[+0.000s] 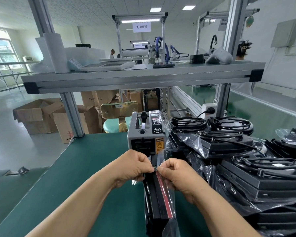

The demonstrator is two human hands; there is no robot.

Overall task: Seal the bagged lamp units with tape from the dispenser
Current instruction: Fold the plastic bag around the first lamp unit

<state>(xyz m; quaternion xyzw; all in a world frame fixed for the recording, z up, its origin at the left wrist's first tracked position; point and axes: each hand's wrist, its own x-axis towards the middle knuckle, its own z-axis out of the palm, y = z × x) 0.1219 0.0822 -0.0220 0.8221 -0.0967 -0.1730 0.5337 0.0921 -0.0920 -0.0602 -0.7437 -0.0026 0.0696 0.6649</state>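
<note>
Green rubber bench mat underneath, with a grey box-shaped tape dispenser near its far edge. Just in front of the dispenser, standing on edge on the mat: a flat black lamp unit in a clear plastic bag, with a red strip along the bag's flap. At the bag's top end, left hand with fingers curled, thumb and forefinger pinching the plastic. Opposite it, right hand likewise curled, pinching the same spot, fingertips of both almost meeting. Tape between the fingers: cannot tell. Right beside the dispenser, a loose heap of bagged black lamp units with coiled cables. Beyond the bench, open brown cardboard boxes on the floor.
</note>
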